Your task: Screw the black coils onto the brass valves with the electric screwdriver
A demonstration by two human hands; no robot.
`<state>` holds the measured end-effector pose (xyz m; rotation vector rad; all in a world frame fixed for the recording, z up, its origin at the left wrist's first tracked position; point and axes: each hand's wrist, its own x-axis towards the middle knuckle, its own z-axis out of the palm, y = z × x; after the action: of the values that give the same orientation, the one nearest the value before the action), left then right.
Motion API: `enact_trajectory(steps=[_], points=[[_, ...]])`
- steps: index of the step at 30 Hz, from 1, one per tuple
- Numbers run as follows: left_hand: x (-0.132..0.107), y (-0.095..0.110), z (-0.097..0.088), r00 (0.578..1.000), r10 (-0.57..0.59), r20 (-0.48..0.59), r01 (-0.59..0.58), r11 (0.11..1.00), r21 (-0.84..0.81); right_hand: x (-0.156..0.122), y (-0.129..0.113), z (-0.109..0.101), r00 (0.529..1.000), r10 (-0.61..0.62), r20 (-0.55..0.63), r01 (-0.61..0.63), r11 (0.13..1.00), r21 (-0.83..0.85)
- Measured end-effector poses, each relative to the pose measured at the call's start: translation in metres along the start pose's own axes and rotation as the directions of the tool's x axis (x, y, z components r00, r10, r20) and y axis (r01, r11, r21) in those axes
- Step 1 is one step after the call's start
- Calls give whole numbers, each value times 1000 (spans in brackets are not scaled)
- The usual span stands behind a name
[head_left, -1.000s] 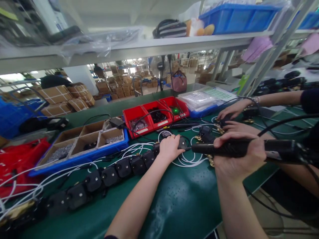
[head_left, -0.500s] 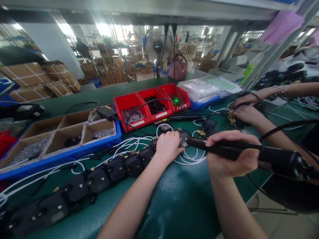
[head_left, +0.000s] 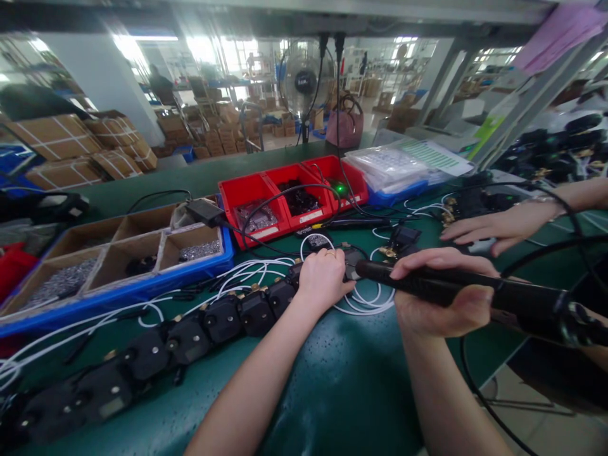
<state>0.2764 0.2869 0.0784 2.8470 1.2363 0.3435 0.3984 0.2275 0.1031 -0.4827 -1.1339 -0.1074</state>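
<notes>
My left hand (head_left: 323,275) is wrapped over a black plastic housing (head_left: 352,258) at the right end of a row, pressing it against the green tabletop. Closed round a black electric screwdriver (head_left: 520,297), my right hand (head_left: 441,301) points the tool's tip leftward at that housing. Whether the bit sits in a screw is too small to tell. Several similar black housings (head_left: 223,320) with brass fittings run in a line to the lower left. A coiled white cable (head_left: 368,309) lies beside the held housing.
A blue tray (head_left: 209,263) with cardboard compartments holds small metal parts. Behind stand red bins (head_left: 259,237) and bagged papers (head_left: 389,168). At right, a co-worker's hand (head_left: 503,225) rests near brass-fitted parts. Black cords (head_left: 570,215) loop across the right side.
The co-worker's hand has come away from the brass parts and now lies flatter on the table. My hands and the screwdriver stay almost in place; the view has shifted slightly.
</notes>
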Motion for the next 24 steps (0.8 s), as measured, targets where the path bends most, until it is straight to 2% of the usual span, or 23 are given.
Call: enact_trajectory(steps=[9, 16, 24], points=[[6, 1, -3, 1000, -17, 24, 18, 1000, -12, -6, -7, 3, 1000, 25, 12, -25, 1000, 1], [11, 0, -4, 997, -5, 74, 7, 1000, -30, -5, -16, 13, 986, 140, 89, -148, 985, 86], [10, 4, -6, 996, 12, 83, -8, 999, -51, -3, -18, 18, 989, 120, 85, -130, 985, 114]])
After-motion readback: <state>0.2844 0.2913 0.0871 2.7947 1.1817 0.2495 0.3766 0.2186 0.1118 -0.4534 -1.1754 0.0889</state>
